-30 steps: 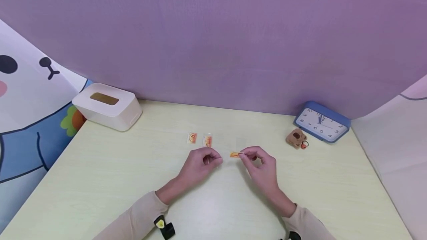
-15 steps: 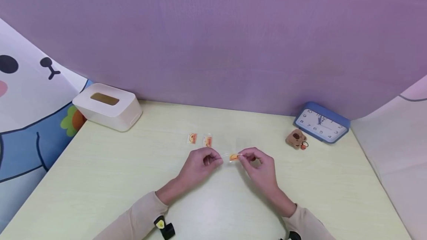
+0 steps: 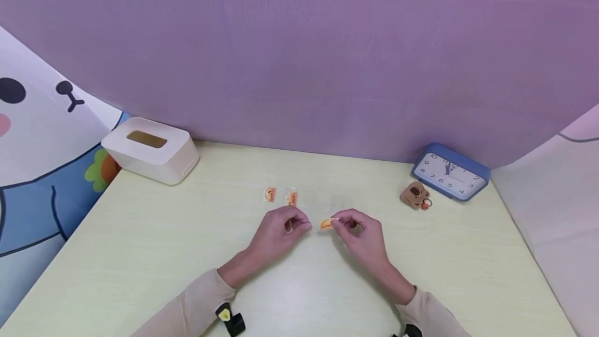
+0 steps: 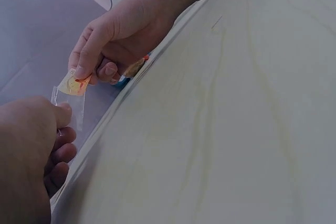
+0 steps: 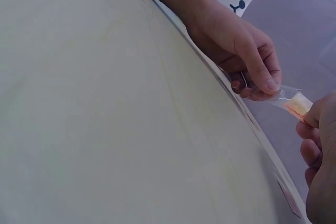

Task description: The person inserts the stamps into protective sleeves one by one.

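My left hand (image 3: 283,228) pinches a small clear plastic bag (image 4: 76,115) between thumb and fingers. Facing it, my right hand (image 3: 367,238) pinches a small orange-and-yellow printed card (image 3: 326,223) by one end. In both wrist views the card's free end overlaps the bag's edge nearest the right hand. Both hands are raised over the table. Behind the left hand, two small orange printed cards in clear bags, one at left (image 3: 269,194) and one at right (image 3: 290,198), lie side by side. A faint clear bag (image 3: 338,202) lies just beyond the right hand.
A white tissue box (image 3: 152,150) stands at the back left of the pale table (image 3: 299,295). At the back right sit a blue clock (image 3: 451,173) and a brown bear-shaped keychain (image 3: 414,194). A purple backdrop (image 3: 299,66) rises behind the table.
My right hand has shifted slightly left and toward the body, bringing the card closer to the left hand. The card, seen almost edge-on before, now shows more of its face.
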Demonstrator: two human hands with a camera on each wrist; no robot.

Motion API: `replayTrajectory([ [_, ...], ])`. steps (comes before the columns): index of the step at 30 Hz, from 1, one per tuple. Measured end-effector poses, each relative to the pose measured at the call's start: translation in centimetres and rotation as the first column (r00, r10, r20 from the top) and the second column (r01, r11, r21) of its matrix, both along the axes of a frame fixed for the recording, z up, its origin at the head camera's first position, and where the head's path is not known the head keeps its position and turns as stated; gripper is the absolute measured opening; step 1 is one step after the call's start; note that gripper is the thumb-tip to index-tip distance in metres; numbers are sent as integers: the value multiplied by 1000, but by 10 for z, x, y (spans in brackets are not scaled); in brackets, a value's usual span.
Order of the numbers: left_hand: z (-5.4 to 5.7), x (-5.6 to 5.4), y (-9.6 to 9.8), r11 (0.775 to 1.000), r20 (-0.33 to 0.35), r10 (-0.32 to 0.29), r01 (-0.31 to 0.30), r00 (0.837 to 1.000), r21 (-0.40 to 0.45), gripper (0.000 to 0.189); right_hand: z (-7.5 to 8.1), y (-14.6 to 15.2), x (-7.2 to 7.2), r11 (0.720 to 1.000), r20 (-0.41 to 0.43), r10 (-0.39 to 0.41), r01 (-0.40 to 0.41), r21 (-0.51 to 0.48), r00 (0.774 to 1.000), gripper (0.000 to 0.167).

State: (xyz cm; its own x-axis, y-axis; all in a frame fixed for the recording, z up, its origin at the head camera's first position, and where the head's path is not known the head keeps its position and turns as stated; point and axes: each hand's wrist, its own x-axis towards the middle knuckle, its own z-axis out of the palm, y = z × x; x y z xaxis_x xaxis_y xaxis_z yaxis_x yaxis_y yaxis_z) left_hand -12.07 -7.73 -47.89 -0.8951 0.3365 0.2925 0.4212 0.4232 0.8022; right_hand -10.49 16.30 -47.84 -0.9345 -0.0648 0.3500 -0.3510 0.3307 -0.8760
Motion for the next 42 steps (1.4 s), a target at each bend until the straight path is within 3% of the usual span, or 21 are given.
replayTrajectory([
  [11, -1, 2, 1, 1000, -23, 6, -7, 1000, -30, 9, 0, 1, 0, 999, 23, -22, 21, 32, 999, 13],
  [18, -1, 2, 2, 999, -34, -33, 32, 999, -43, 7, -2, 1, -1, 999, -41, 20, -18, 35, 999, 18],
  [27, 0, 4, 4, 1000, 70, 3, -2, 998, -16, 9, -4, 2, -2, 996, -141, 57, -46, 81, 988, 21],
  [31, 0, 4, 4, 1000, 59, -12, 13, 998, -10, 9, -6, 2, -2, 994, -166, 71, -57, 89, 983, 23],
  [38, -3, 4, 3, 999, 12, -46, 46, 999, 8, 8, -4, 1, -1, 993, -124, 97, -88, 75, 988, 19],
  [42, -1, 6, 3, 999, -19, -20, 19, 1000, -28, 28, -3, 0, 1, 996, -71, 67, -63, 62, 995, 17],
])
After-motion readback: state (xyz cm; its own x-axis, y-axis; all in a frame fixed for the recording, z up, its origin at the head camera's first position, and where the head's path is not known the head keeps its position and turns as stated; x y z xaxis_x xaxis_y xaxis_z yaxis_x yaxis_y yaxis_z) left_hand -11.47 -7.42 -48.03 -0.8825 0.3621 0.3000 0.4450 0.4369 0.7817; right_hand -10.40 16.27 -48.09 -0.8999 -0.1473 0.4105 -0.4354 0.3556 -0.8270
